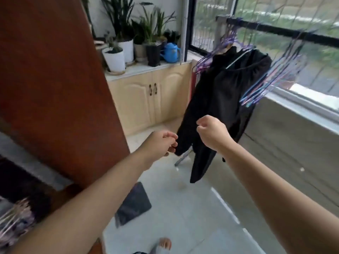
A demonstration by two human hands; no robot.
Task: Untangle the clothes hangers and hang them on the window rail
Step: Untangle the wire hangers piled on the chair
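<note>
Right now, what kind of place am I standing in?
Probably an enclosed home balcony used for laundry: clothes hangers and a black garment hang on a window rail, with potted plants nearby.

Enclosed home balcony used for laundry and plants. Potted plants (117, 52) and a blue watering can (170, 52) stand on a cream cabinet (146, 99) at far left; hangers (271, 77) and black garments (220, 99) hang on the window rail (286, 33) at right.
</note>
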